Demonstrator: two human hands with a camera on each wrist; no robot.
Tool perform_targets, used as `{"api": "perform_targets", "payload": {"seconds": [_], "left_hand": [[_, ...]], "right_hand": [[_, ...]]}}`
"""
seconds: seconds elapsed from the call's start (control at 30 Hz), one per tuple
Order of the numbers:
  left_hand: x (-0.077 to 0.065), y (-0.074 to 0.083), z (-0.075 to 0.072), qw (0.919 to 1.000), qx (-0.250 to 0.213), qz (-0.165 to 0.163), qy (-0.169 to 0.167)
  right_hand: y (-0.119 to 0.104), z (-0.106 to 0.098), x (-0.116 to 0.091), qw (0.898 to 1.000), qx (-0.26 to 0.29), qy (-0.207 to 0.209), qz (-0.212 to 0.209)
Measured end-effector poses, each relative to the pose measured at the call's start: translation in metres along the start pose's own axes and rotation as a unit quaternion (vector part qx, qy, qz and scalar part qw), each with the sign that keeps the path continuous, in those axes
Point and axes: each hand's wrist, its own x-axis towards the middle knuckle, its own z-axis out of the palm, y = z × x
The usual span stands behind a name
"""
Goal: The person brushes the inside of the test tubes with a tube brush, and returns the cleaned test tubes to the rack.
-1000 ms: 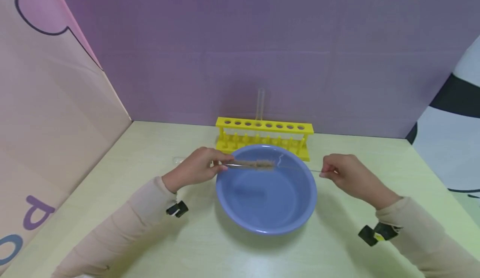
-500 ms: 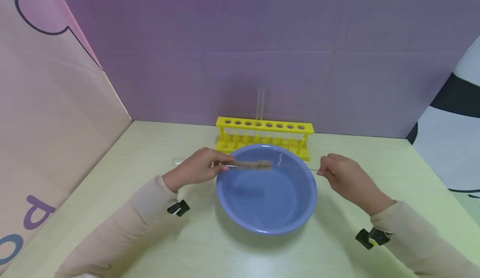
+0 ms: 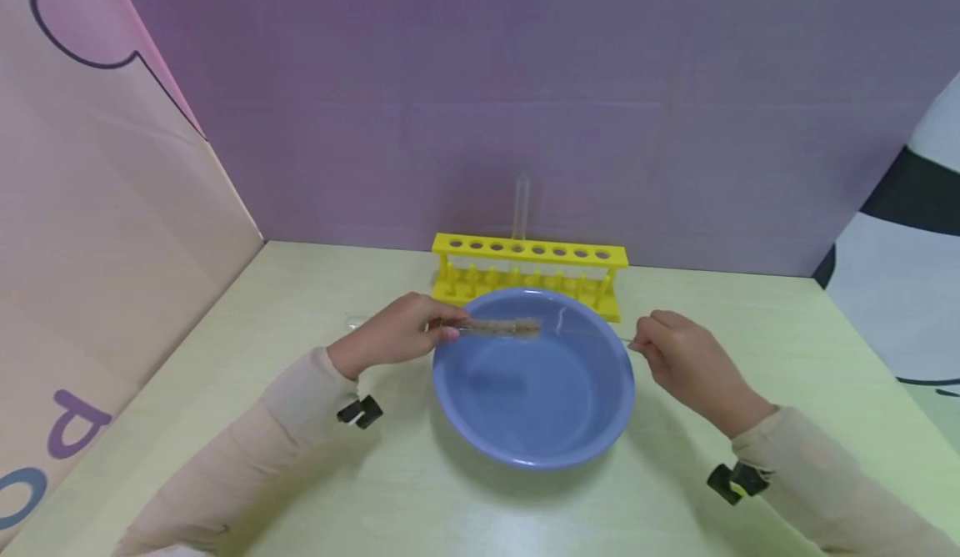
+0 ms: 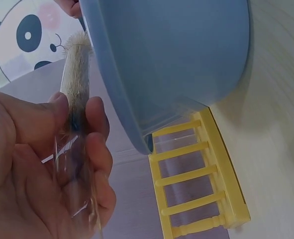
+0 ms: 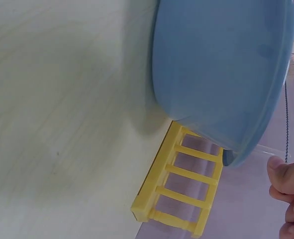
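Note:
My left hand [image 3: 397,336] grips a clear glass test tube [image 4: 69,162], held roughly level over the left rim of the blue basin [image 3: 532,398]. The bristles of a test tube brush [image 3: 498,328] sit mostly inside the tube, with a tuft poking out of its mouth. On the other side of the basin, my right hand [image 3: 686,365] pinches the end of the brush's thin twisted wire handle [image 5: 287,122]. In the left wrist view, thumb and fingers wrap the tube near the bristles' inner end.
Behind the basin stands a yellow test tube rack [image 3: 528,248]. Another clear test tube [image 3: 521,207] is upright on it, by the purple backdrop [image 3: 540,107]. All stand on a pale wooden table [image 3: 337,490].
My right hand has moved slightly left toward the basin, and the brush has slid further into the test tube. My left hand has stayed almost still.

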Motion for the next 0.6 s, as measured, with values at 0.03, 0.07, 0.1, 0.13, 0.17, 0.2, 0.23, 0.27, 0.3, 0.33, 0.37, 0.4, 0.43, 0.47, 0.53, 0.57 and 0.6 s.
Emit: {"api": "perform_targets", "payload": {"seconds": [0.03,0.07,0.1,0.13,0.17,0.2,0.23,0.27,0.3,0.33,0.37,0.4,0.43,0.47,0.53,0.57,0.6], "left_hand": [[0.0003,-0.0005,0.0002,1.0000,0.001,0.000,-0.001],[0.0004,-0.0009,0.0003,1.0000,0.001,0.000,-0.003],[0.0006,-0.0012,0.0003,1.0000,0.002,0.001,-0.004],[0.0009,-0.0015,0.0002,1.0000,0.000,0.000,-0.007],[0.0009,-0.0016,0.0001,0.9999,0.000,0.001,-0.010],[0.0010,-0.0016,-0.0002,0.9999,-0.003,-0.001,-0.014],[0.0010,-0.0014,-0.0005,0.9998,-0.008,-0.003,-0.018],[0.0010,-0.0011,-0.0007,0.9997,-0.012,-0.006,-0.021],[0.0013,-0.0012,-0.0008,0.9995,-0.016,-0.008,-0.026],[0.0016,-0.0010,-0.0011,0.9993,-0.020,-0.010,-0.030],[0.0017,-0.0010,-0.0012,0.9991,-0.023,-0.011,-0.033],[0.0019,-0.0008,-0.0016,0.9989,-0.028,-0.013,-0.036],[0.0022,-0.0008,-0.0017,0.9987,-0.031,-0.012,-0.038],[0.0026,-0.0004,-0.0019,0.9986,-0.033,-0.013,-0.040],[0.0032,0.0004,-0.0026,0.9983,-0.037,-0.014,-0.043],[0.0036,0.0008,-0.0029,0.9981,-0.039,-0.014,-0.044],[0.0040,0.0014,-0.0033,0.9979,-0.042,-0.016,-0.046]], "right_hand": [[-0.0001,0.0006,-0.0003,1.000,-0.002,0.000,-0.001],[-0.0002,0.0011,-0.0005,1.000,-0.004,0.000,-0.002],[-0.0003,0.0016,-0.0005,1.000,-0.006,0.000,-0.004],[-0.0004,0.0019,-0.0006,1.000,-0.010,0.001,-0.006],[-0.0005,0.0021,-0.0007,1.000,-0.013,0.004,-0.010],[-0.0005,0.0022,-0.0005,1.000,-0.015,0.006,-0.013],[-0.0004,0.0024,-0.0005,1.000,-0.018,0.008,-0.017],[-0.0004,0.0025,-0.0005,0.999,-0.021,0.011,-0.022],[-0.0002,0.0027,-0.0005,0.999,-0.023,0.013,-0.026],[0.0000,0.0027,-0.0007,0.999,-0.025,0.016,-0.031],[0.0002,0.0030,-0.0006,0.999,-0.026,0.020,-0.037],[0.0006,0.0032,-0.0008,0.998,-0.028,0.024,-0.042],[0.0011,0.0037,-0.0010,0.998,-0.029,0.028,-0.049],[0.0015,0.0041,-0.0012,0.997,-0.030,0.033,-0.056],[0.0027,0.0048,-0.0017,0.996,-0.030,0.044,-0.070],[0.0034,0.0052,-0.0019,0.995,-0.030,0.049,-0.078],[0.0040,0.0056,-0.0021,0.994,-0.031,0.055,-0.086]]}}
